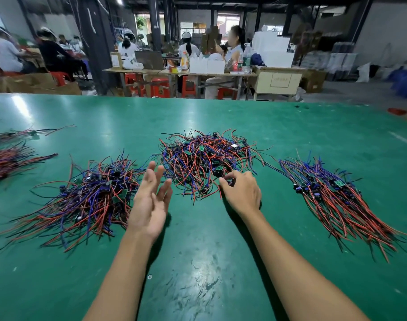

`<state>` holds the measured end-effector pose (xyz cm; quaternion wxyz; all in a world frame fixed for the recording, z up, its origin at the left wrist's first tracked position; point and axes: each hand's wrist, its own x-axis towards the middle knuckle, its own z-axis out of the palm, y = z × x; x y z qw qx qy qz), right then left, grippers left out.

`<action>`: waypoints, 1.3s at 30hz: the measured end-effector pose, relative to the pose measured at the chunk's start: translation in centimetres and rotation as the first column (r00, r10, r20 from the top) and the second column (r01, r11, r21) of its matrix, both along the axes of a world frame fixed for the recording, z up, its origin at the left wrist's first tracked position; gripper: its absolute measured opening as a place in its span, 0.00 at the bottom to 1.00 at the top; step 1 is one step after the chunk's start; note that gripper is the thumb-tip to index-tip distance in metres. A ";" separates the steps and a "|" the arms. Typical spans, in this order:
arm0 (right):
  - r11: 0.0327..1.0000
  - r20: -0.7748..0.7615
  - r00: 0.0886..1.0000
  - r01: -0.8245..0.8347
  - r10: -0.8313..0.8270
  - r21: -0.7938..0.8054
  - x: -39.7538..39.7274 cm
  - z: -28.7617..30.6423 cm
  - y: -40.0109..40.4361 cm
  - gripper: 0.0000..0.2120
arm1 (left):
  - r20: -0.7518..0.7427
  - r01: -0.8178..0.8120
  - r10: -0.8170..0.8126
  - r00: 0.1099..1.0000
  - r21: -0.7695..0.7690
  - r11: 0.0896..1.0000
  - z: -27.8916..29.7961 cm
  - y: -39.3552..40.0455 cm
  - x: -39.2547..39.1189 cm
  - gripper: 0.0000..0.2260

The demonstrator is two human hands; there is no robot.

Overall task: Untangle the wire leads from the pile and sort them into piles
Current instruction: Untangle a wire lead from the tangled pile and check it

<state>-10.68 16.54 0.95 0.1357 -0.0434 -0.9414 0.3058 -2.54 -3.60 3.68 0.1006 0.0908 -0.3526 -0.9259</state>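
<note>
Left hand (149, 200) open, fingers spread, holding nothing. Right hand (240, 193) – fingers curled, pinching leads at the near edge of the tangled pile (207, 158), mid-bench (198, 262). Step: picking. Next – draw one lead free, then sort.

wire leads (207, 158): red, blue, black | table (198, 251): green | stools (159, 85): red

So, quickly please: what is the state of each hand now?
Left hand: open, fingers straight, holding nothing.
Right hand: fingers curled at the edge of the tangled pile, pinching a wire lead.
</note>
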 end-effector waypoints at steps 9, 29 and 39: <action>0.964 -0.413 0.906 -0.018 -0.096 -0.264 3.9 0.0 -0.1 0.04 | 0.064 0.096 -0.072 0.995 -0.542 0.835 -0.7 2.6 -0.3 0.08; 0.697 -0.171 0.957 -0.287 0.232 -0.657 7.0 1.2 -1.2 0.17 | 0.127 0.356 -0.335 0.933 -0.439 0.825 -0.8 3.3 -0.1 0.18; 0.619 -0.222 0.912 -0.398 0.344 -0.677 7.3 0.5 -1.5 0.10 | 0.243 0.498 -0.454 0.857 -0.617 0.610 -0.9 3.5 0.7 0.17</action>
